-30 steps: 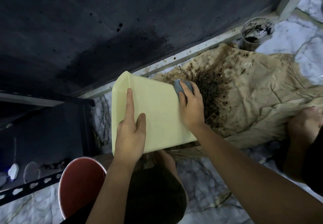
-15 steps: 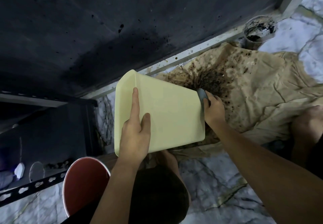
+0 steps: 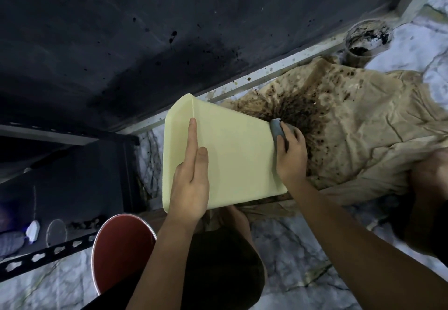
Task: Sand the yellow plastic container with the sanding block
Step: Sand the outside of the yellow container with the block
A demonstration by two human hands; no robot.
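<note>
A pale yellow plastic container (image 3: 232, 154) lies tilted on its side over my knee, its broad flat wall facing up. My left hand (image 3: 191, 176) rests flat on that wall near its left part, fingers pressed down and holding it steady. My right hand (image 3: 291, 154) is closed around a grey sanding block (image 3: 276, 129) and presses it against the container's right side wall, near the far corner. Most of the block is hidden by my fingers.
Crumpled brown paper (image 3: 358, 128) stained with dark splatter covers the marble floor to the right. A dirty clear cup (image 3: 366, 43) stands at the far right by the wall base. A red stool (image 3: 118, 249) is near left, beside a dark metal rack (image 3: 63, 183).
My right hand slid the sanding block off the top face, over the right edge, and now rubs the side wall. The container shifted slightly; my left hand stayed put.
</note>
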